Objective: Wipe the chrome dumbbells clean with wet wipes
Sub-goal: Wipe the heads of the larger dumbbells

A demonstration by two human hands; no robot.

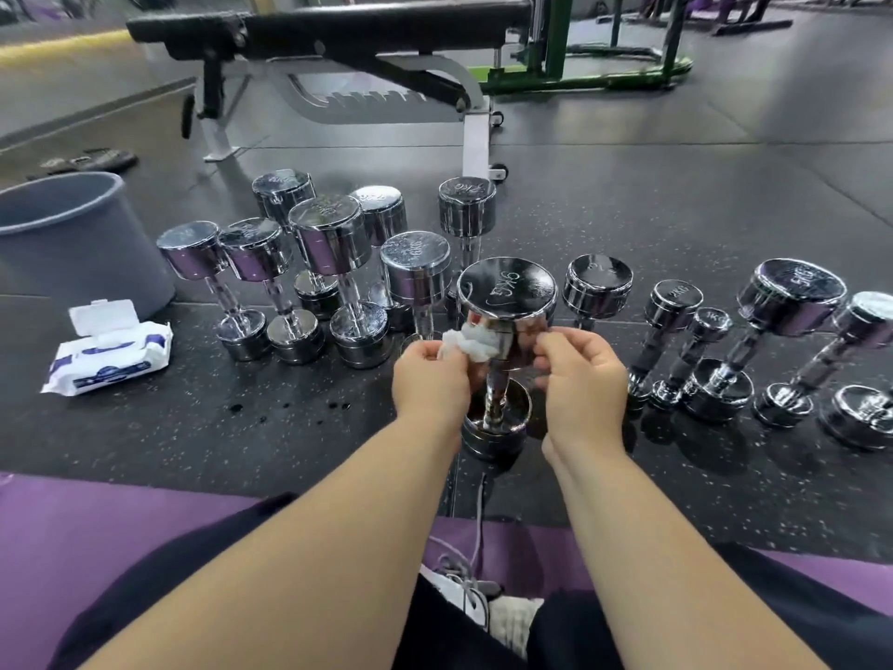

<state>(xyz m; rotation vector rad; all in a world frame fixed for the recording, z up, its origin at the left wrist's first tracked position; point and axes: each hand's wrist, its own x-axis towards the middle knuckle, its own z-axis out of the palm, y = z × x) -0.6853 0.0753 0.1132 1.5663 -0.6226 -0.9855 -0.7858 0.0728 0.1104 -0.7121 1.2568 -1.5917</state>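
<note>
The upright 5KG dumbbell (506, 292) stands on speckled black rubber floor (241, 427), its round head mirror-smooth. The left hand (427, 379) clenches a crumpled white wet wipe (471, 343) against the head at 9 o'clock. The right hand (580, 374) curls its fingers onto the rim at 3. A chrome cluster (328, 239) crowds in at 11 and a chrome row (792, 292) at 3. Open floor lies at 8, before the soft wipe pack (108, 353).

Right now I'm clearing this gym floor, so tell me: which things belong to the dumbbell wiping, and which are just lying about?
In the job: held dumbbell, wet wipe in the left hand, right hand gripping its head, wipes pack, other chrome dumbbells, probably the grey bin.
Lying about: weight bench, green frame, dark items on the floor beyond the bin.
</note>
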